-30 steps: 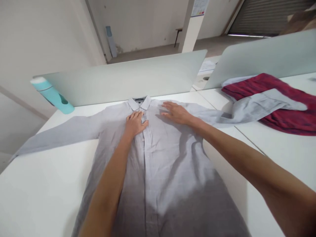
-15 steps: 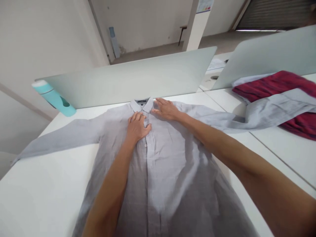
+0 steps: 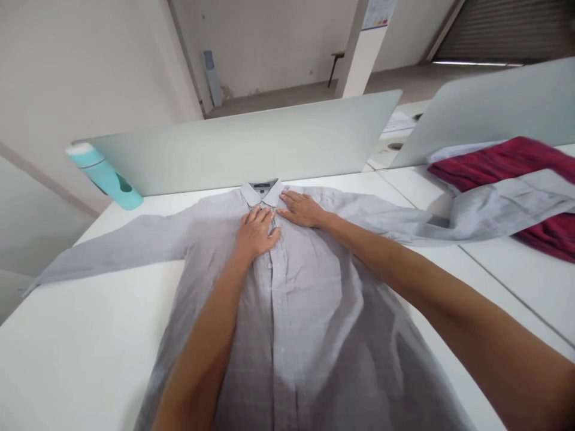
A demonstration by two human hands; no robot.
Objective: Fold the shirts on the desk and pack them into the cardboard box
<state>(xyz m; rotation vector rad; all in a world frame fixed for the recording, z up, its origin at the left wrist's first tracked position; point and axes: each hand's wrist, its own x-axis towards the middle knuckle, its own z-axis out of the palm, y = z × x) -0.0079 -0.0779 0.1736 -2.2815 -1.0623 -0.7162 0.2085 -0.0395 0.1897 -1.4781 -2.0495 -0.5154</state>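
A grey button-up shirt (image 3: 314,287) lies front side up, its collar (image 3: 272,195) at the far end and its sleeves spread to both sides. My left hand (image 3: 257,230) rests flat on the button placket just below the collar, fingers apart. Beside the collar's right side, my right hand (image 3: 302,208) lies on the upper chest with its fingers stretched out. Neither hand grips the cloth. Soft creases run down the right half of the shirt.
A turquoise bottle-shaped holder (image 3: 110,179) stands at the table's back left. Frosted divider panels (image 3: 251,146) line the back edge. Folded red cloth (image 3: 498,158) lies at the right, with the shirt's right sleeve across it. The white table (image 3: 81,341) has a seam on the right.
My right hand has slid slightly down, from beside the collar onto the upper chest. My left hand stays on the placket. The whole view has shifted a little.
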